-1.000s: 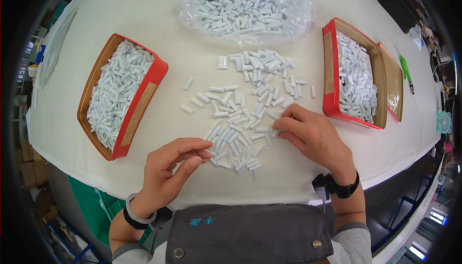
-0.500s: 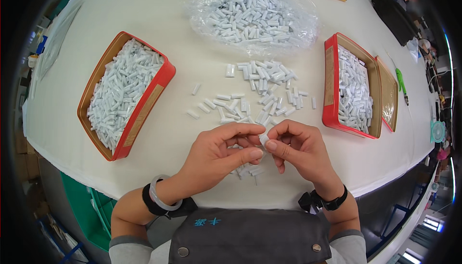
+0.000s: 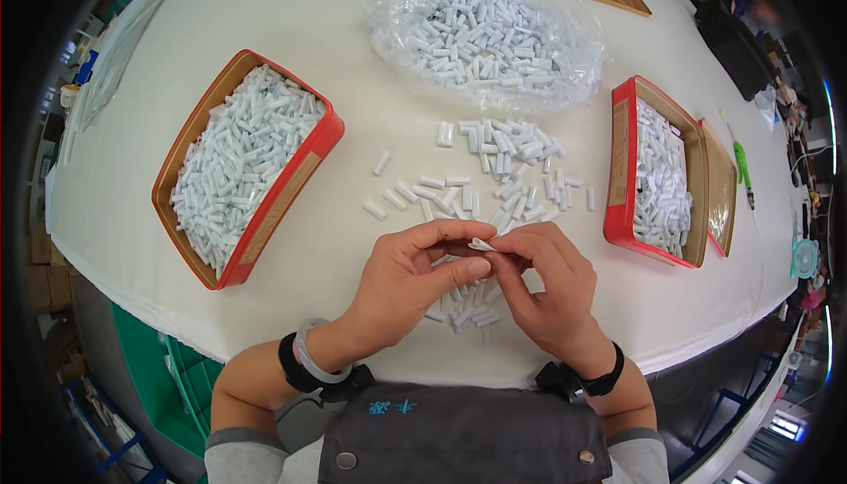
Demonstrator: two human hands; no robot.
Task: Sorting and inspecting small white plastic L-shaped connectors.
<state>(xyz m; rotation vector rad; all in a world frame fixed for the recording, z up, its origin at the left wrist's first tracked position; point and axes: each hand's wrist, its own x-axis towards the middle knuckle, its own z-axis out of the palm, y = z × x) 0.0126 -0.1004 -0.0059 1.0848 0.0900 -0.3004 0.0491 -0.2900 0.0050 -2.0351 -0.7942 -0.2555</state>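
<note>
A small white plastic tube [image 3: 481,244] is held between the fingertips of both hands, above the loose pieces. My right hand [image 3: 549,285] pinches its right end between thumb and fingers. Against its left end, the curled fingers of my left hand [image 3: 410,268] are closed, index fingertip on the tube; the thumb is a little lower. Fingers hide part of the tube. Just beyond my hands, similar white tubes [image 3: 512,144] lie scattered and heaped on the pale tabletop [image 3: 291,325], with more lying beneath my hands.
A red tin [image 3: 296,180] full of white pieces stands at left, another red tin [image 3: 622,166] at right. Beyond lies a clear plastic bag [image 3: 573,52] of pieces. Gold lids [image 3: 719,188], a green-handled tool [image 3: 741,166] and a green crate [image 3: 146,369] are also in view.
My right hand has turned, and the tube's visible end now points left. My left index fingertip has come onto it. The whole scene has shifted slightly to the right in the picture.
</note>
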